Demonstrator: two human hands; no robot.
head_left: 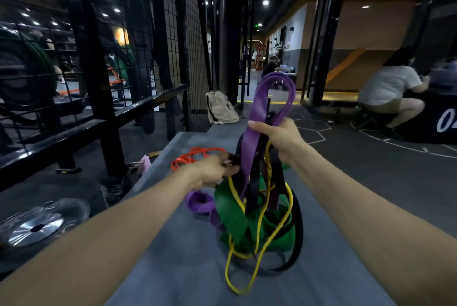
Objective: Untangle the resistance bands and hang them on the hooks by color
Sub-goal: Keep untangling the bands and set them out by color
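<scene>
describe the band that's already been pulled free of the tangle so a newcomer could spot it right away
Start at the long grey padded bench running away from the camera. Beyond the left hand, apart from the tangled heap of purple, green, yellow and black bands, lies the thin orange-red rubber band. It alone lies flat in loose loops, crossed by no other colour.

The left hand (pixel 217 169) hides its own fingertips behind the black band (pixel 254 189) it grips. Green band (pixel 232 211) folds are buried under the tangle. Far right, a seated person (pixel 388 88) is blurred, and white lettering (pixel 446 120) is cut off by the edge.
</scene>
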